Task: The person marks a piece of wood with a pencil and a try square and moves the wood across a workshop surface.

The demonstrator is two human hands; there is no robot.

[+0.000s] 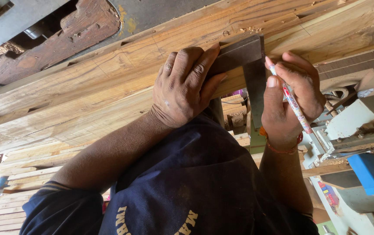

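Observation:
A long pale wooden beam [86, 91] runs across the view from lower left to upper right. On it lies a dark metal try square [252, 61], its blade hanging over the beam's near edge. My left hand [182, 87] lies flat on the beam, with its fingers pressing on the square's stock. My right hand [291, 100] grips a white and red patterned pencil [295, 106], with the tip held up against the outer edge of the square's blade. A red thread band circles my right wrist. My dark blue shirt fills the lower middle.
Stacked pale planks [17, 182] lie at the lower left. A dark, worn wooden piece [65, 39] sits beyond the beam at the upper left. White machine parts [352, 117] and a blue block [370, 174] crowd the right side, close to my right hand.

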